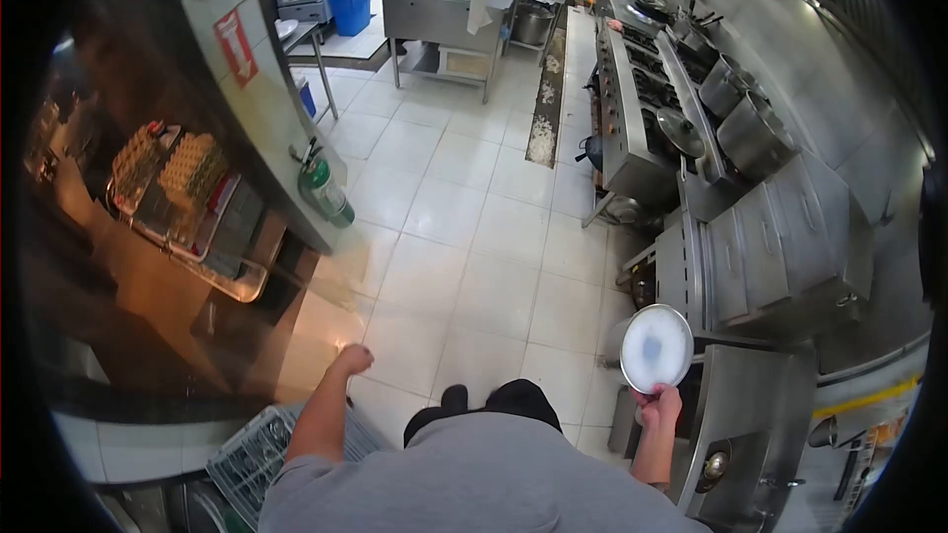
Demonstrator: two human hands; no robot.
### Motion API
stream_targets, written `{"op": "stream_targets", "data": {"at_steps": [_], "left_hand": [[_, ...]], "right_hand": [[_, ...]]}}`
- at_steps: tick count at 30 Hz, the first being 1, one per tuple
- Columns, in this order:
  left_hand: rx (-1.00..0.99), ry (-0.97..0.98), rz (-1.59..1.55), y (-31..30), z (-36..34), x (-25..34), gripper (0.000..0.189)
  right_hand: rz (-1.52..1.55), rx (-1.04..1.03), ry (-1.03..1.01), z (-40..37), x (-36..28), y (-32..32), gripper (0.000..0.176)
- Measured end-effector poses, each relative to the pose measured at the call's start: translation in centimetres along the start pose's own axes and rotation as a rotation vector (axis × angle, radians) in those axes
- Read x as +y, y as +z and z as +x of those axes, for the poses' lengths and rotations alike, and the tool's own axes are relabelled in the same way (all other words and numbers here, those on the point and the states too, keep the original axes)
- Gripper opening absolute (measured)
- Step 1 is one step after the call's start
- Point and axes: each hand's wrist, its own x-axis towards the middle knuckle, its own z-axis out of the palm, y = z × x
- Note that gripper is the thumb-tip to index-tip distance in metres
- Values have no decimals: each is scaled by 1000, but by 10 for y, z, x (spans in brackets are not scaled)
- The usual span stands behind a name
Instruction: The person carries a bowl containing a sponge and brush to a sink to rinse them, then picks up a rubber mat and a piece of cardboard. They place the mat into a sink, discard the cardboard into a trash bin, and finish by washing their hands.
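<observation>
My right hand (659, 406) grips the near rim of a round metal pot (616, 343), holding it out to my right beside the sink unit. White foamy liquid (660, 343) fills the pot, with a bluish patch in its middle. On the other side, my left hand (354, 359) hangs over the tiled floor with its fingers curled and no object showing in it. Just below that arm is a grey plastic rack (259, 454) with glassware-like items inside, partly hidden by my sleeve.
A steel sink (746, 415) lies right of me, and a stove line (632, 104) with pots runs ahead on the right. A green cylinder (322, 188) leans by the left pillar. Egg trays (193, 170) sit on a shelf. Farther off is a steel table (444, 20).
</observation>
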Motion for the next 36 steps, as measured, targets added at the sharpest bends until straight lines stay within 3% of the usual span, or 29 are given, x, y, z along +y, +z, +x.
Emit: {"op": "stream_targets", "data": {"at_steps": [1, 2, 4, 7, 9, 10, 13, 14, 15, 17, 19, 22, 26, 27, 28, 29, 30, 31, 32, 34, 36], "left_hand": [[204, 53, 105, -35, 23, 26, 26], [206, 57, 118, -67, 43, 50, 26], [325, 46, -225, -119, 81, 98, 28], [279, 33, -330, -163, 108, 148, 31], [258, -47, -80, -154, 143, 122, 32], [239, -99, -168, -143, 146, 112, 32], [-71, -232, -117, -114, 130, 88, 26], [-186, -318, -382, -113, 113, 97, 21], [-182, -423, -594, -113, 92, 117, 17], [-116, -420, -430, -145, 37, 205, 14], [-84, -424, -446, -146, 48, 211, 16], [-237, -444, -476, -129, 113, 160, 17], [-492, -463, -528, -183, 246, 148, 18], [-671, -425, -640, -208, 294, 146, 19], [-1091, -439, -948, -238, 349, 148, 19], [-858, 78, -732, -268, 390, 147, 19], [-458, 456, -403, -310, 439, 157, 22], [-220, -278, -200, -337, 492, 179, 25], [-46, -154, 81, -378, 541, 197, 29], [256, -196, -55, -449, 633, 245, 30], [378, -60, -265, -519, 688, 318, 27]], "right_hand": [[-3, -8, 18, 15, -3, 19, 51], [9, -6, 23, 30, -4, 37, 51], [-17, 3, 28, 65, -9, 75, 51], [-76, -48, 10, 106, -14, 139, 49], [-86, -62, 17, 126, -25, 198, 50], [-109, -52, 15, 134, -30, 220, 50], [-50, -116, 92, 202, -34, 286, 43], [-71, -146, 82, 219, -37, 306, 42], [-74, -133, 73, 217, -50, 343, 39], [-91, -135, 74, 245, -57, 392, 39], [-103, -139, 65, 255, -74, 457, 37], [-113, -176, 54, 315, -81, 519, 36], [-56, -151, 34, 361, -95, 608, 45], [-74, -98, 37, 345, -111, 644, 53], [-78, -105, 17, 356, -118, 667, 53], [-42, -99, 17, 368, -122, 685, 49], [-3, -86, 22, 377, -126, 702, 46], [8, -104, -1, 387, -130, 719, 47], [25, -94, -9, 397, -135, 737, 47], [61, -114, 12, 415, -146, 775, 45], [49, -88, 13, 440, -155, 809, 45]]}}
